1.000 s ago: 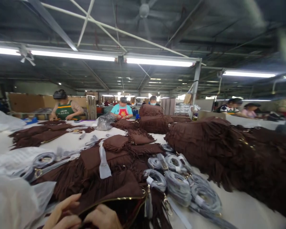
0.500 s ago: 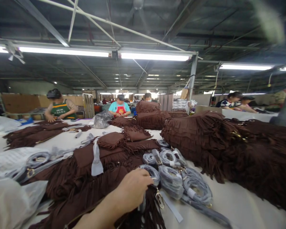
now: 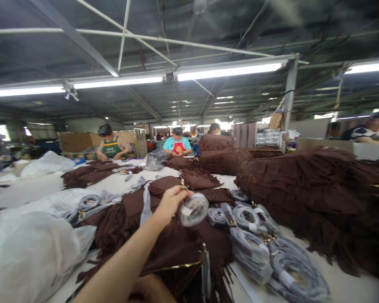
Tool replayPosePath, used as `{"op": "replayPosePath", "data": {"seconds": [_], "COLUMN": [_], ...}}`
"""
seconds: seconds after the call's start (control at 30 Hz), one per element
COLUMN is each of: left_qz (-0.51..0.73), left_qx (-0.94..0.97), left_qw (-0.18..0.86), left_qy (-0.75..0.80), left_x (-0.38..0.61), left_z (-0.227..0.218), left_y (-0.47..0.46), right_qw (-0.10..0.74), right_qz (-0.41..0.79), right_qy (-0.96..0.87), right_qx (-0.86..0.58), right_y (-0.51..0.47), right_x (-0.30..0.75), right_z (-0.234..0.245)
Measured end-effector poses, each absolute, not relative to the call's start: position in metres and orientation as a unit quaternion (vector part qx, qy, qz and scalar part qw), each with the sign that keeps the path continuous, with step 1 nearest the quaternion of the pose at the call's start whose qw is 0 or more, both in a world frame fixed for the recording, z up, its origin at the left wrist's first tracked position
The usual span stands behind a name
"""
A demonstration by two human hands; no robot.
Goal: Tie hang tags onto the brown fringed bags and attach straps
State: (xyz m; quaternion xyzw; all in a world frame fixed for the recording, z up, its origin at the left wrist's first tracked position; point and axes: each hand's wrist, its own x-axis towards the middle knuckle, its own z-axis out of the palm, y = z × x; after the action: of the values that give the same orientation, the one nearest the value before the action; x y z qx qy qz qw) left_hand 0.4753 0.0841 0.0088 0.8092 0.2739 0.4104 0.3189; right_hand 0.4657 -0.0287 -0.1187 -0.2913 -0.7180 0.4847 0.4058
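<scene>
My left hand (image 3: pixel 172 204) is raised over the brown pile, its fingers pinched on a coiled strap (image 3: pixel 194 209) in clear wrap, with a white band and a gold clasp at the top. Below it lies a brown fringed bag (image 3: pixel 173 244) with a gold zipper along its edge and a small wrapped strap end hanging at its right. My right hand (image 3: pixel 153 288) is low at the bottom edge by this bag, partly covered by my left forearm; its fingers are hidden. Several more wrapped strap coils (image 3: pixel 251 254) lie to the right.
A large heap of brown fringed bags (image 3: pixel 290 189) rises at the right. White plastic bags (image 3: pixel 34 248) fill the left side of the white table (image 3: pixel 344 286). Across the table, a person in a green apron (image 3: pixel 112 147) and another in a red apron (image 3: pixel 178 146) work.
My left hand has lifted the strap coil up and away from the other coils, over the bags. The view has turned left, and my right hand now shows at the bottom.
</scene>
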Motion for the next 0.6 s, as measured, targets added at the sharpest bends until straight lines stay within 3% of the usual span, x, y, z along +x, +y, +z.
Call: {"op": "replayPosePath", "data": {"seconds": [0.17, 0.27, 0.43, 0.6], "left_qz": [0.573, 0.608, 0.441, 0.388], "left_qx": [0.691, 0.662, 0.772, 0.771], "left_qw": [0.339, 0.282, 0.0, 0.026], "left_qy": [0.282, 0.337, 0.457, 0.504], "left_x": [0.35, 0.299, 0.282, 0.296], "left_z": [0.087, 0.092, 0.013, -0.065], "left_y": [0.055, 0.014, -0.026, -0.035], "right_qw": [0.414, 0.424, 0.422, 0.423], "right_qz": [0.56, 0.585, 0.602, 0.589], "right_qy": [-0.649, -0.63, -0.622, -0.628], "right_qx": [-0.306, -0.286, -0.269, -0.281], "right_y": [-0.026, -0.025, -0.027, -0.028], "right_x": [0.458, 0.46, 0.462, 0.462], "right_z": [-0.13, -0.127, -0.117, -0.118]}}
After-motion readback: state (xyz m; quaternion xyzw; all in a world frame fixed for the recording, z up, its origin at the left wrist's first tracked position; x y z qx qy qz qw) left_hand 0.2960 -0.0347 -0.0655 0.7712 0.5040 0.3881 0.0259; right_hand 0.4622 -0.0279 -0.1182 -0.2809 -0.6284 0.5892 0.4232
